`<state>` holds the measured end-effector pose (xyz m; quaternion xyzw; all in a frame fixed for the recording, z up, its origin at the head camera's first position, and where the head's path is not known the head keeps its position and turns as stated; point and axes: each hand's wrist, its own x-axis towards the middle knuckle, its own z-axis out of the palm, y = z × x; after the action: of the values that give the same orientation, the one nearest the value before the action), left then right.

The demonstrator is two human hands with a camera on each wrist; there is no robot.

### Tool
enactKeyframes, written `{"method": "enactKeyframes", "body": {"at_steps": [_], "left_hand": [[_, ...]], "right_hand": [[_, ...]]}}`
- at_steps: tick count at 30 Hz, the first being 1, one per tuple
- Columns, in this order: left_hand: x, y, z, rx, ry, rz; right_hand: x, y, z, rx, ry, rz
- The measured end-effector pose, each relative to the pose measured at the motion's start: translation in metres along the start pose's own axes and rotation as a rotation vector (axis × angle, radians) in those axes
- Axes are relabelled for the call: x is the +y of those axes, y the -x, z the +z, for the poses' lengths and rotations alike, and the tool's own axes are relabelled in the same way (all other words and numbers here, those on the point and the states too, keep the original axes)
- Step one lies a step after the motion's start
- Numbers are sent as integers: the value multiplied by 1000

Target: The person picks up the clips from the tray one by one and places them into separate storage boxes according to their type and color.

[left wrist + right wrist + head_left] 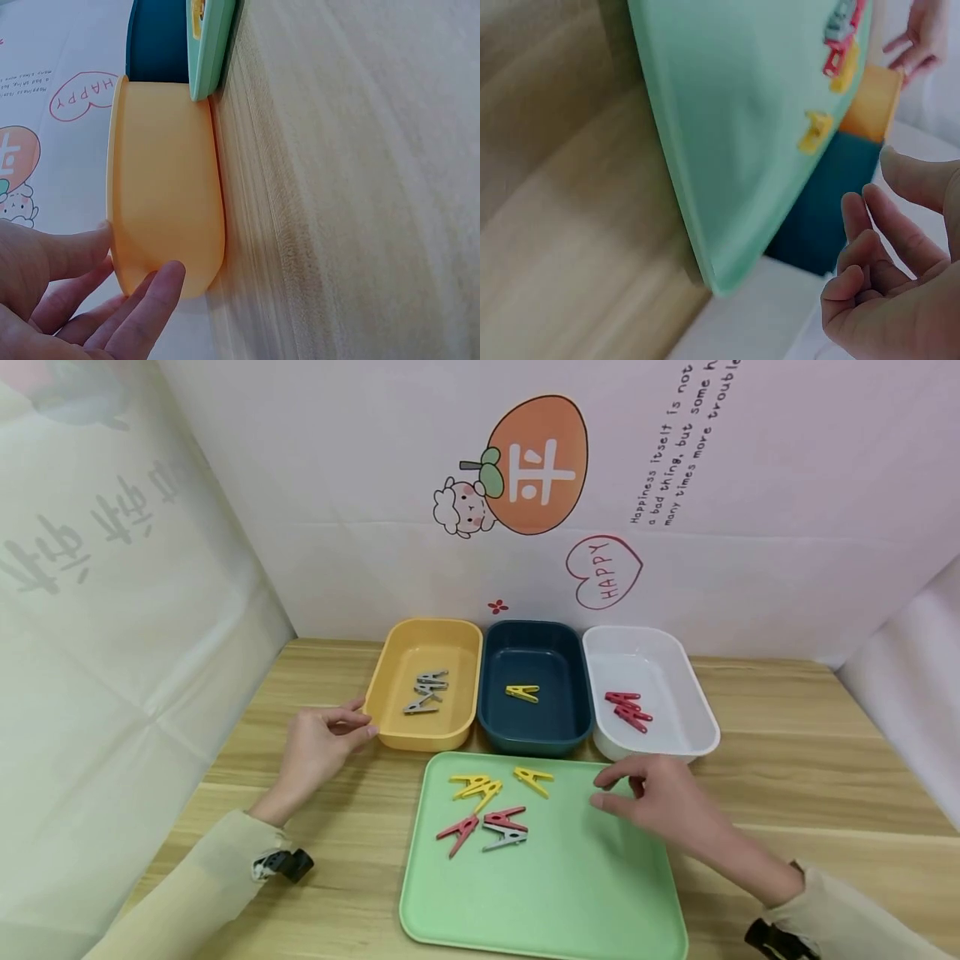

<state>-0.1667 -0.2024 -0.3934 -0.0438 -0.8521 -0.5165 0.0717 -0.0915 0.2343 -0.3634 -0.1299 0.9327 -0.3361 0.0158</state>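
Observation:
My left hand (326, 747) is at the near left corner of the yellow bin (382, 693), its fingertips at the rim and side, as the left wrist view also shows. Over the far right part of the green tray (555, 885) hovers my right hand (660, 797). Its fingers are loosely bent, thumb and index apart, with nothing between them. To its left on the tray lie three yellow clothespins (533, 780), two red clothespins (459, 834) and a grey clothespin (506, 837). Grey clothespins (422, 705) lie inside the yellow bin.
Right of the yellow bin stand a dark blue bin (536, 739) with one yellow clothespin (522, 693) and a white bin (693, 718) with red clothespins (633, 717). A printed white cloth (375, 527) hangs behind the wooden table (787, 718).

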Motion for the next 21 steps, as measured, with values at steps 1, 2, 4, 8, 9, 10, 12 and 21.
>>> {"method": "enactKeyframes", "body": {"at_steps": [1,2,4,8,9,10,12,21], "left_hand": [[0,0,0,-1,1,-1],[0,0,0,-1,3,-2],[0,0,0,0,6,-2],[-1,0,0,6,9,1],[-1,0,0,7,8,1],[-1,0,0,8,7,1],[-1,0,-1,6,6,-2],[-3,-1,0,8,1,1]], "right_hand": [[0,-1,4,-16,-3,-2],[0,-2,7,-31,-6,-5],[0,-5,13,-48,-5,-10],[-3,-12,22,-56,13,-22],[-4,-14,24,-59,16,-21],[-5,-16,26,-62,20,-20],[-7,-19,29,-74,26,-21],[-12,-35,45,-84,109,-7]]}}
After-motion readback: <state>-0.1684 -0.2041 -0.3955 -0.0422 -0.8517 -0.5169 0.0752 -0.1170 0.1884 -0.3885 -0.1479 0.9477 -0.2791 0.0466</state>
